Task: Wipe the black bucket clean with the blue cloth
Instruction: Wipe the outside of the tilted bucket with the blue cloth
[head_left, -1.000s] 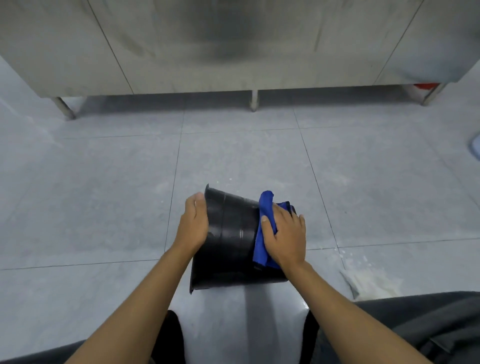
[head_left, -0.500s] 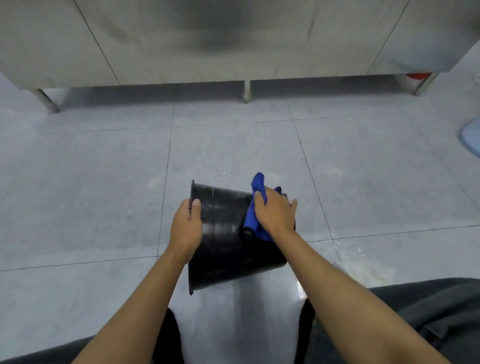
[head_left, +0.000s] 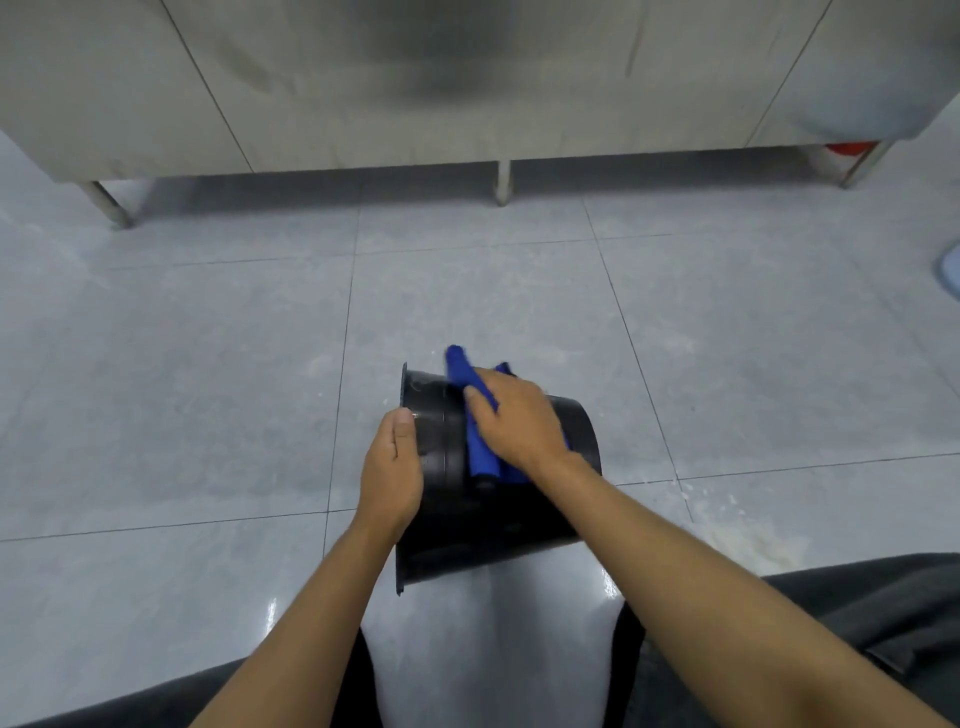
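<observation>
The bucket lies on its side on the grey tiled floor, low in the middle of the view, its rim pointing to 9 o'clock and its base to 3 o'clock. The left hand is closed on the rim edge, thumb on the outer wall, steadying it. The right hand lies flat on the upper side of the bucket, fingers spread, pressing the cloth against the wall; the cloth is bunched under the palm, with one end sticking out toward 12 o'clock past the fingertips. The right hand is blurred. Dark trouser legs show at 5 and 7 o'clock. A steel cabinet on short legs stands at 12 o'clock, well apart from the bucket.
</observation>
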